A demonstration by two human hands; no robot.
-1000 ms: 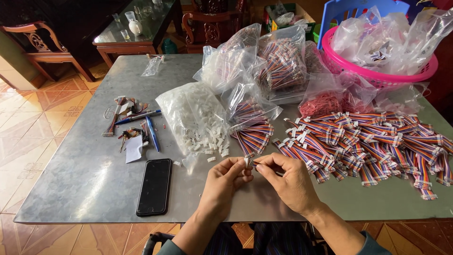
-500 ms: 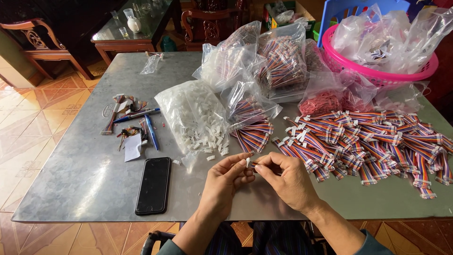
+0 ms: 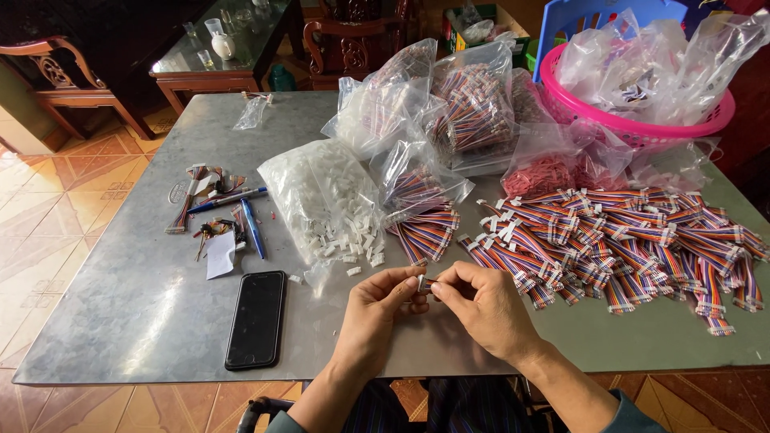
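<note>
1. Both hands meet over the table's near edge, the left hand and right hand pinching one small white plug between closed fingertips.
2. The plug lies between the thumbs, equally near both hands.
3. Its long axis and any wires are hidden by fingers.
4. The heap of striped wires lies toward the right edge, and the bag of white plugs lies just beyond the hands.

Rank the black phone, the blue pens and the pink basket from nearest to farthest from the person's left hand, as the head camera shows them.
From the left hand:
1. Black phone, lying flat on the table just to the hand's left.
2. Blue pens, farther left and up the table, beside a scrap of white paper.
3. Pink basket, at the far right corner, filled with clear bags.
</note>
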